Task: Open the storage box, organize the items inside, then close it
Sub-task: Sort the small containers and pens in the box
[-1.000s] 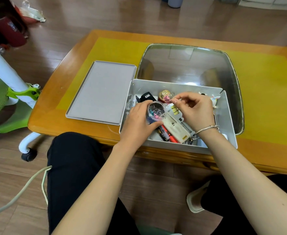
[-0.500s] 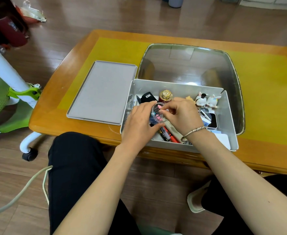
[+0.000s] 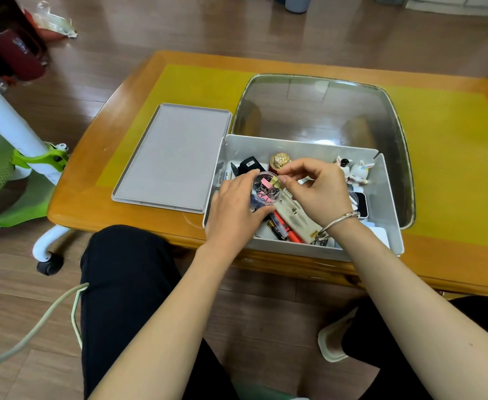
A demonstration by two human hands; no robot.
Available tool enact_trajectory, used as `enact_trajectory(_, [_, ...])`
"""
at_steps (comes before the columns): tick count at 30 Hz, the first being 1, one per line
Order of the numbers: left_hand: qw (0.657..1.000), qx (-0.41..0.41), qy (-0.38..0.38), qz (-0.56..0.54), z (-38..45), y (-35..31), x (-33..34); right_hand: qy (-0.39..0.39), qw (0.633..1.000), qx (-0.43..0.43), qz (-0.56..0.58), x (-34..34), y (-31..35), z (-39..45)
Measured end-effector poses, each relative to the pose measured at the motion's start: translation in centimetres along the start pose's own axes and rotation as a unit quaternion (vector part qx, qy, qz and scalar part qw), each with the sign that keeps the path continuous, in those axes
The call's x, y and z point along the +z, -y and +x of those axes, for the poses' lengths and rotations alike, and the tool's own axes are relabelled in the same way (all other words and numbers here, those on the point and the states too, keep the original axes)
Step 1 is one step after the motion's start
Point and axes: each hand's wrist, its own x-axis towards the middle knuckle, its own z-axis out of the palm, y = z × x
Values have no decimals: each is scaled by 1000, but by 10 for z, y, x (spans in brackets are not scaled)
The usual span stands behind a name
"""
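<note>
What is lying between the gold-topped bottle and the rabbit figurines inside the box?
In the head view, the right hand fills that stretch, hiding the box floor.

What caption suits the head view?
Left hand holds clear clip jar; right hand pinches yellow clip above open storage box.

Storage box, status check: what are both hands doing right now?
Left hand grips small clear round tub of binder clips. Right hand pinches yellow clip at its rim. Grey storage box open, flat grey lid beside.
</note>
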Motion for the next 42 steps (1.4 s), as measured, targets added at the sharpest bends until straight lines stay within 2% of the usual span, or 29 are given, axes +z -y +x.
enact_trajectory(6, [1000,-3,0,-12,-1,0,-1,48,998,-15,-47,5,2,0])
enact_trajectory(12, [999,-8,4,-37,1,0,-1,27,996,-6,-82,-8,-9,1])
enact_trajectory(14, [994,-35,-29,-96,0,-1,-5,74,993,5,-97,-14,-15,1])
enact_trajectory(15, [989,-53,-59,-125,-1,0,-8,124,986,15,-112,-17,-18,2])
enact_trajectory(17, [980,-75,-119,-142,-2,3,-15,265,950,47,-160,-20,-22,2])
enact_trajectory(19, [980,-81,-134,-125,-2,6,-19,374,897,62,-229,-14,-24,0])
enact_trajectory(23, [988,-66,-110,-90,-1,6,-19,435,828,13,-353,9,-23,-2])
enact_trajectory(27, [988,-67,-111,-81,-1,7,-17,470,782,30,-409,31,-22,3])
enact_trajectory(29, [989,-66,-113,-74,-1,7,-17,443,788,18,-428,41,-18,4])
enact_trajectory(32, [988,-69,-117,-80,-1,7,-17,358,834,-15,-420,47,-17,2])
enact_trajectory(34, [987,-71,-118,-82,-1,8,-18,333,875,6,-351,42,-23,4])
enact_trajectory(36, [988,-69,-119,-76,-1,8,-17,326,898,26,-293,34,-29,7])
enact_trajectory(39, [989,-65,-117,-63,-1,8,-16,262,939,25,-223,22,-38,8])
enact_trajectory(42, [990,-64,-113,-50,-1,8,-15,226,961,30,-159,18,-39,4])
